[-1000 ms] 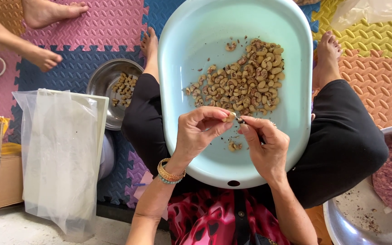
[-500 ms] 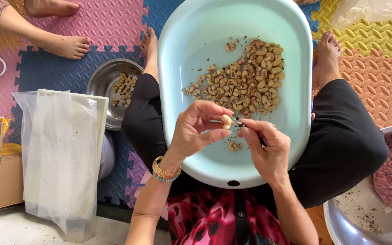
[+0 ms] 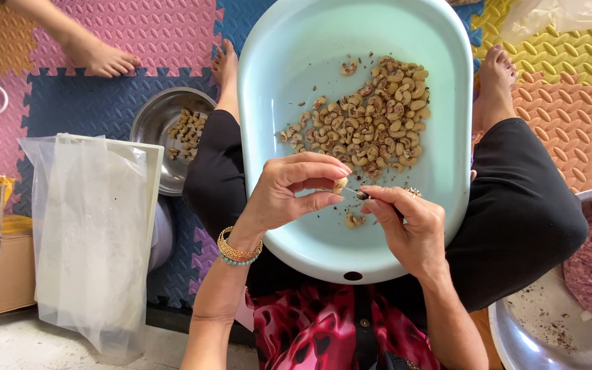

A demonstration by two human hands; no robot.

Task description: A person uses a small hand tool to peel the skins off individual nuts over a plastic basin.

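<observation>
Head view: left hand (image 3: 289,195) pinching a pale cashew (image 3: 339,185) between thumb and fingers, over the near end of the light-blue basin (image 3: 268,89). Right hand (image 3: 409,226) clenched on a small dark tool (image 3: 363,195), tip just beside the cashew. Steel bowl (image 3: 152,123) left.

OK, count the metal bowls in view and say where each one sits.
2. One metal bowl holding nuts sits on the foam mat by the person's left knee; another metal bowl, cut off by the frame, sits at the lower right corner. Others may be hidden.
</observation>
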